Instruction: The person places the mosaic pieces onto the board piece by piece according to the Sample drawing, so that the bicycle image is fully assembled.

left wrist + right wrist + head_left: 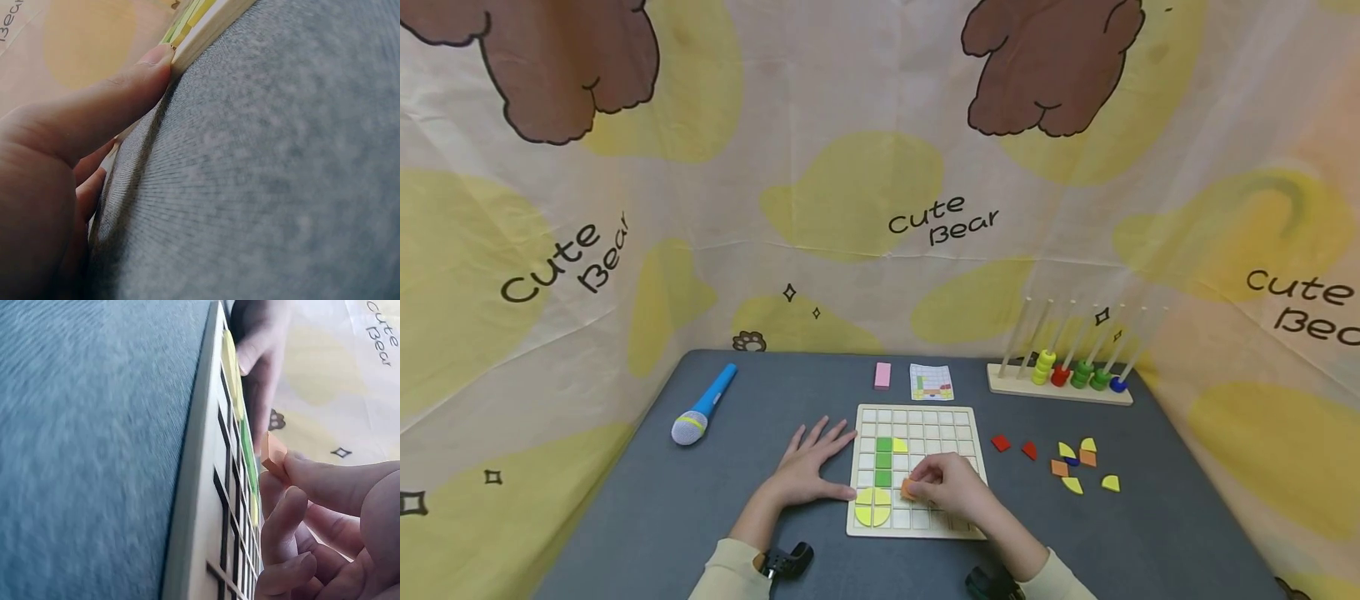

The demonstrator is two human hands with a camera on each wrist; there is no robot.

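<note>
Pinching orange tile (273, 452), flat-faced, straight-edged

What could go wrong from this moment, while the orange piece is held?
First, the orange tile, pinched by the right hand, might slip and land askew on the board. Second, the left hand touches the board's edge with its thumb, so a push could shift the board and jostle the green tiles.
</note>
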